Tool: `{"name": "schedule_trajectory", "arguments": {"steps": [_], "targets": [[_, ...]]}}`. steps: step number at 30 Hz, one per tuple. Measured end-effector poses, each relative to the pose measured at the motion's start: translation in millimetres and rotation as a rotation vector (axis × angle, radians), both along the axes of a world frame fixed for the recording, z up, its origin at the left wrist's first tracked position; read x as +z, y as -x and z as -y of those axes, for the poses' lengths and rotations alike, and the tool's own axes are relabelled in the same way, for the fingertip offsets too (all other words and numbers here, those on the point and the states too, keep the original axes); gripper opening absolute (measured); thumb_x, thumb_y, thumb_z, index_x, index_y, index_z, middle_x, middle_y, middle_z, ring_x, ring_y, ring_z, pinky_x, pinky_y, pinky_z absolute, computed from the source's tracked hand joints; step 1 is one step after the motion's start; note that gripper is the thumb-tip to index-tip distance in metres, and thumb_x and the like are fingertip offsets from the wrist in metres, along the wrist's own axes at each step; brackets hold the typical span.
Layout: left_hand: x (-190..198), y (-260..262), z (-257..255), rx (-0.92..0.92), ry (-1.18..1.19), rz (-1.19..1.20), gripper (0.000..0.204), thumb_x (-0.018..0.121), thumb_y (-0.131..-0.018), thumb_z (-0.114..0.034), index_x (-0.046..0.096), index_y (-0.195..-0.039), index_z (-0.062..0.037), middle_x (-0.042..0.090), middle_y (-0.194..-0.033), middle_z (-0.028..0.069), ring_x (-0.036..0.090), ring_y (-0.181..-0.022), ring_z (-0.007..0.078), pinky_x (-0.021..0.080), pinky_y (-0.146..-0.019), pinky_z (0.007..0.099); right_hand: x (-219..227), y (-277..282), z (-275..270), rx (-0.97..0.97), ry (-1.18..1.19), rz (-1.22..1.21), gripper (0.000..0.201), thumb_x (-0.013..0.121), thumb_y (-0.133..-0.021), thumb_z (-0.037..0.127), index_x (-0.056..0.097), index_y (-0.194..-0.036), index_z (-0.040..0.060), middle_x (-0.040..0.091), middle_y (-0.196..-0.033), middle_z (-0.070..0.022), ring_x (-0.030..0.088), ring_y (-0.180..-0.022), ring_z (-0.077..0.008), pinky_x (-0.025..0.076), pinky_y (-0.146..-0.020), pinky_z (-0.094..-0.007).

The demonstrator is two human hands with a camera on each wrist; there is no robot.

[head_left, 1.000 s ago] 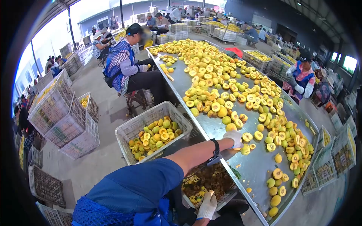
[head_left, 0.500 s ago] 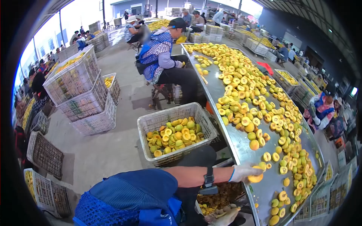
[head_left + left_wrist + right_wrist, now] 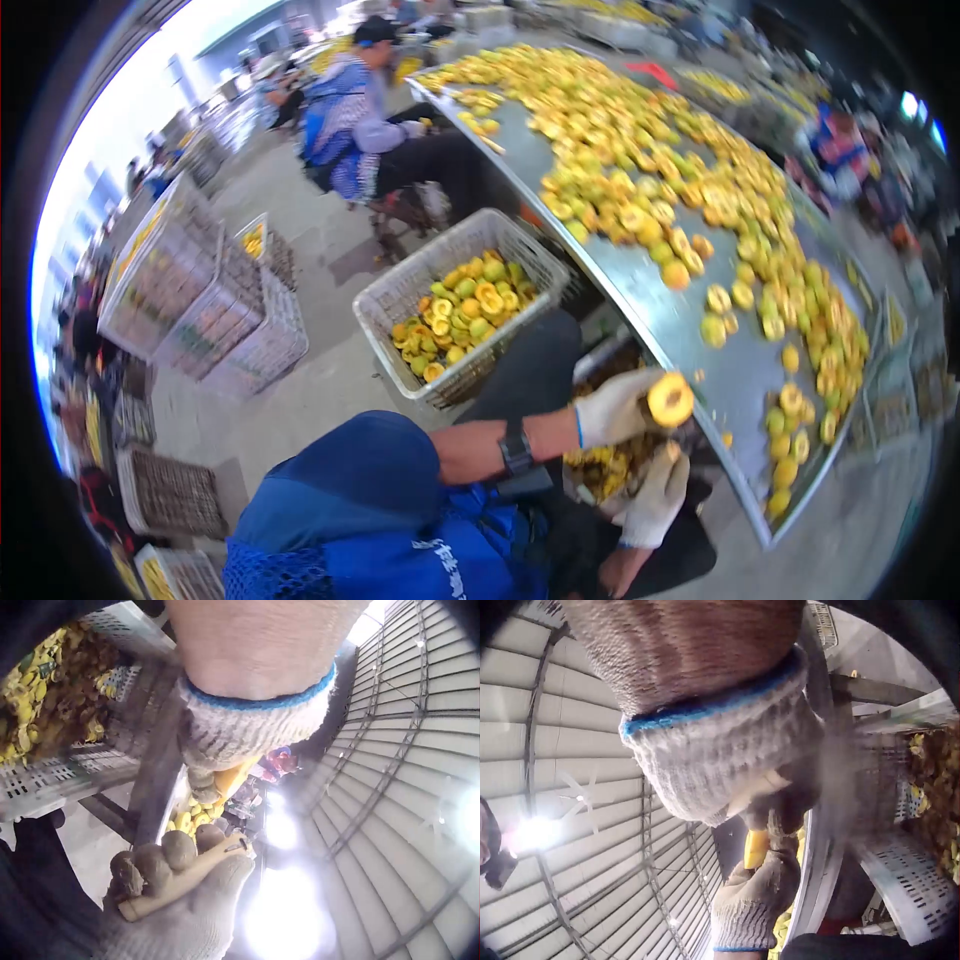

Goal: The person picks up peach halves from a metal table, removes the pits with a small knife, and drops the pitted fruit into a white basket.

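Observation:
My gloved left hand (image 3: 612, 408) holds a halved yellow peach (image 3: 670, 400), its round cut face showing, just off the table's near edge. Close below it is my gloved right hand (image 3: 655, 500), fingers wrapped round a slim, pale wooden-handled tool (image 3: 180, 881). A small dark slot or blade shows at the tool's tip in the left wrist view. In the right wrist view, the yellow peach piece (image 3: 755, 849) sits between the left fingers, right by the right hand. Under both hands stands a crate of brown and yellow scraps (image 3: 45, 690).
Many peach halves cover the sloping metal table (image 3: 640, 300). A pale plastic crate (image 3: 385, 310) of halves stands on the floor to the left, with stacked crates (image 3: 215, 300) beyond it. Another person (image 3: 350, 120) sits working at the table's far left side.
My left hand reached among the halves on the table, picked up a peach half and drew it back over the edge to my right hand. The right hand has risen; the head view shifted.

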State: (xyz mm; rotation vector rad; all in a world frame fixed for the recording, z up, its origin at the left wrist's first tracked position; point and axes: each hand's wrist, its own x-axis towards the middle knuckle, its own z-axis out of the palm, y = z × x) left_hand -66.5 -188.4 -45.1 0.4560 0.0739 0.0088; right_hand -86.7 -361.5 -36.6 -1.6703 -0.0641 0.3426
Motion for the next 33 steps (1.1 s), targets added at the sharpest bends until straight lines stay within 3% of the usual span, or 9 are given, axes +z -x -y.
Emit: {"name": "schedule_trajectory", "arguments": {"steps": [2,4,7,11,13,16,26,30,33], "targets": [[7,3,0,0.066,-0.217,-0.048,0.038,0.050,-0.108,-0.037,0.058,-0.132,-0.0088,0.067,-0.125,0.0043,0.066,-0.112,0.0187,0.059,-0.085,0.0392,0,1,-6,0.020,0.089,0.158,0.025,0.053,-0.106,0.022,0.060,-0.103,-0.0010,0.059,-0.080,-0.0089,0.052,-0.076,-0.0151,0.047,-0.069,-0.0360],[-6,0,-7,0.029,-0.005,-0.047,0.038,0.051,-0.107,-0.038,0.059,-0.130,-0.0091,0.067,-0.121,0.0040,0.066,-0.109,0.0187,0.058,-0.082,0.0386,-6,-2,-10,0.073,0.166,0.324,0.020,0.055,-0.103,0.018,0.059,-0.100,-0.0017,0.060,-0.076,-0.0159,0.055,-0.070,-0.0238,0.047,-0.066,-0.0403],[3,0,-2,0.116,0.042,-0.209,0.037,0.055,-0.106,-0.038,0.059,-0.128,-0.0086,0.067,-0.119,0.0053,0.065,-0.108,0.0196,0.056,-0.087,0.0392,7,-1,-21,0.091,0.166,0.228,0.018,0.058,-0.100,0.016,0.060,-0.099,-0.0015,0.065,-0.081,-0.0255,0.066,-0.073,-0.0352,0.050,-0.069,-0.0454],[-11,-5,4,0.152,0.047,-0.220,0.035,0.055,-0.106,-0.036,0.060,-0.125,-0.0076,0.068,-0.118,0.0069,0.065,-0.107,0.0210,0.054,-0.094,0.0388,6,-4,-28,0.068,0.202,0.300,0.019,0.060,-0.099,0.016,0.059,-0.098,-0.0021,0.064,-0.080,-0.0251,0.067,-0.073,-0.0354,0.050,-0.068,-0.0444],[-21,-8,7,0.288,-0.314,-0.167,0.034,0.056,-0.106,-0.035,0.061,-0.123,-0.0066,0.068,-0.115,0.0078,0.066,-0.106,0.0217,0.053,-0.097,0.0379,8,-7,-30,0.073,0.212,0.297,0.019,0.060,-0.100,0.017,0.059,-0.098,-0.0018,0.064,-0.081,-0.0251,0.067,-0.073,-0.0359,0.051,-0.068,-0.0445],[-10,-4,5,0.212,0.036,-0.229,0.033,0.056,-0.106,-0.035,0.062,-0.121,-0.0063,0.068,-0.113,0.0081,0.066,-0.105,0.0210,0.054,-0.096,0.0374,6,-11,-34,0.076,0.218,0.283,0.019,0.060,-0.101,0.017,0.059,-0.099,-0.0013,0.066,-0.082,-0.0251,0.068,-0.074,-0.0359,0.051,-0.069,-0.0445],[-8,-6,15,0.263,-0.107,-0.333,0.034,0.055,-0.106,-0.036,0.065,-0.111,-0.0039,0.068,-0.099,0.0069,0.067,-0.089,0.0181,0.056,-0.080,0.0333,3,-9,-51,0.023,0.198,0.156,0.027,0.055,-0.104,0.021,0.062,-0.116,-0.0018,0.070,-0.092,-0.0260,0.070,-0.082,-0.0347,0.053,-0.074,-0.0445],[-6,-4,20,0.283,-0.219,-0.300,0.032,0.053,-0.107,-0.033,0.064,-0.106,-0.0032,0.068,-0.096,0.0073,0.068,-0.082,0.0183,0.056,-0.078,0.0337,-2,-10,-47,0.078,0.202,0.135,0.031,0.052,-0.105,0.020,0.061,-0.121,-0.0045,0.070,-0.100,-0.0274,0.070,-0.090,-0.0368,0.052,-0.079,-0.0447],[-11,0,20,0.386,-0.792,-0.079,0.023,0.050,-0.104,-0.022,0.063,-0.104,-0.0030,0.068,-0.097,0.0097,0.068,-0.086,0.0217,0.055,-0.080,0.0342,-30,-15,-32,0.172,0.209,0.293,0.036,0.049,-0.108,0.021,0.058,-0.129,-0.0071,0.069,-0.114,-0.0256,0.065,-0.105,-0.0321,0.051,-0.090,-0.0414]]}}
